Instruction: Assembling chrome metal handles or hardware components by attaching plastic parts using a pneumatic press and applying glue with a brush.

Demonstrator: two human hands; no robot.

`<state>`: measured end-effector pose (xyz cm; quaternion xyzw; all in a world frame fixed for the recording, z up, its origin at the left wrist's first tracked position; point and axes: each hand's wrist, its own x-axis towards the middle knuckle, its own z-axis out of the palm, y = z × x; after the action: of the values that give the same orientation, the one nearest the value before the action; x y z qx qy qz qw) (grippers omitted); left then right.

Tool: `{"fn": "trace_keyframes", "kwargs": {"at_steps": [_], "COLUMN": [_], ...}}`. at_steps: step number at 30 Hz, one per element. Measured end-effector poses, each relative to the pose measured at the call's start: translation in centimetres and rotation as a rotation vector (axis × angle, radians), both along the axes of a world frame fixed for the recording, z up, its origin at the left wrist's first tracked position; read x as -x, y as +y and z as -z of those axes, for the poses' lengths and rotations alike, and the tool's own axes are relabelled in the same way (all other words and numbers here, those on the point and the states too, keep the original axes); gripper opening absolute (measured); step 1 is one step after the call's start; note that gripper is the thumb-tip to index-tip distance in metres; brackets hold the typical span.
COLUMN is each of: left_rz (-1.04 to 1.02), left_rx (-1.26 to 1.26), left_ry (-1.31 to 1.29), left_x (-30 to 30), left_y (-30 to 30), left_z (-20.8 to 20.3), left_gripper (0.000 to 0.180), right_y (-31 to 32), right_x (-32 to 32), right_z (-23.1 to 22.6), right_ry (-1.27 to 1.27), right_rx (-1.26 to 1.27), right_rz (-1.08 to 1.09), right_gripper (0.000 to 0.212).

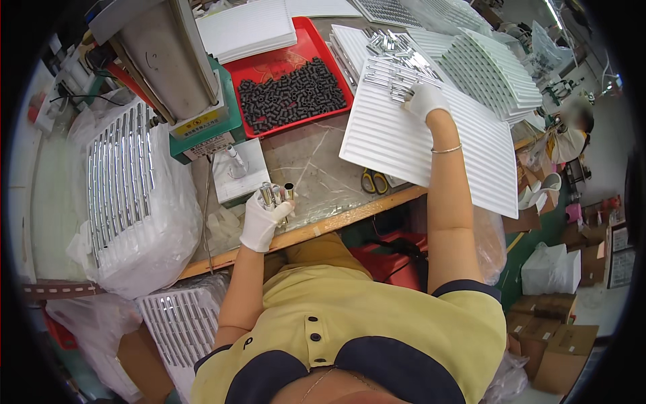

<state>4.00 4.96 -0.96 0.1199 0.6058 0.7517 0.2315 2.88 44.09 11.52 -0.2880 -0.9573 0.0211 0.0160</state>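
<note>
My left hand (pixel 260 223), in a white glove, is closed around several short chrome tubes (pixel 270 194) held upright near the table's front edge. My right hand (pixel 426 102), also gloved in white, reaches over a white ribbed tray (pixel 431 151). Its bent fingers are closed at the ends of shiny chrome tubes (pixel 393 75) lying in the grooves along the tray's far edge. The fingertips are partly hidden among these tubes. Behind them is a loose heap of chrome tubes (pixel 402 48).
A red bin (pixel 313 35) holds many black sleeves (pixel 289 97). Left of it stands a green-based press machine (pixel 214 138), with a white block (pixel 245 172) in front. Scissors (pixel 374 181) lie near the wooden table edge (pixel 323 225). Stacked trays (pixel 491 74) stand far right; bagged tubes (pixel 121 178) sit left.
</note>
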Motion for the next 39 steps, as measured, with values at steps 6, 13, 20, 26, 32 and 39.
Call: {"fn": "trace_keyframes", "kwargs": {"at_steps": [6,13,20,26,32,39], "left_rz": [-0.074,-0.179,-0.222,-0.304,-0.227,-0.441], "left_rx": [0.009,0.145,0.232,0.255,0.254,0.267], "left_ry": [-0.028,0.092,0.265,0.21,0.09,0.314], "left_x": [-0.1,0.6,0.4,0.6,1.4,4.0], "left_y": [0.0,0.0,-2.1,-3.4,-4.1,-3.2], "left_z": [-1.0,-2.1,-2.3,-1.3,-1.0,-0.9], "left_gripper": [0.025,0.021,0.025,0.025,0.025,0.049], "right_y": [-0.1,-12.6,-24.5,-25.3,-25.6,-25.9], "right_x": [0.3,-3.3,-2.3,-1.1,-0.9,0.7], "right_z": [-0.2,-2.4,4.7,5.4,7.0,10.5], "right_ry": [0.007,0.617,0.474,0.507,0.375,0.466], "right_rx": [-0.057,0.605,1.167,0.794,1.096,1.163], "right_rz": [-0.053,-0.386,-0.472,-0.871,-0.69,-0.507], "right_gripper": [0.028,0.021,0.021,0.02,0.02,0.02]}}
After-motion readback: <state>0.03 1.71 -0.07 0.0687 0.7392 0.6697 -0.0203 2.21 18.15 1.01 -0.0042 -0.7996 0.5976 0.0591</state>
